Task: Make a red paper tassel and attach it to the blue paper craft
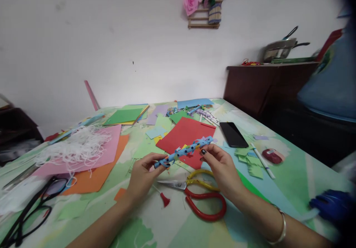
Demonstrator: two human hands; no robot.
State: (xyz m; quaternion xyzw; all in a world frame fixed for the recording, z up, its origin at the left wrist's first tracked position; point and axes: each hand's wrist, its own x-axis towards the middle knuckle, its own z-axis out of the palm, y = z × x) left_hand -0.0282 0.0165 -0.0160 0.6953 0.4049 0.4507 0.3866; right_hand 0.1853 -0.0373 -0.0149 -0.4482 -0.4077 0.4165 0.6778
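A rolled blue paper stick (185,151) with dark dots and curled strips hangs tilted above the table, its right end higher. My left hand (145,172) pinches its lower left end between thumb and fingers. Near the right end, my right hand (222,164) has its thumb and fingertips closed on the stick. Beneath it lie scissors (191,188) with one yellow and one red handle loop, blades pointing left. A small red tassel (165,199) rests beside my left hand. Behind the stick lies a red paper sheet (183,133).
White string (80,144) is heaped on pink paper (114,133) at left, with orange paper (102,173) and black glasses (36,207) nearby. A phone (233,134), a white pen (263,161) and green scraps (251,162) lie at right. Green sheets (124,116) are stacked behind.
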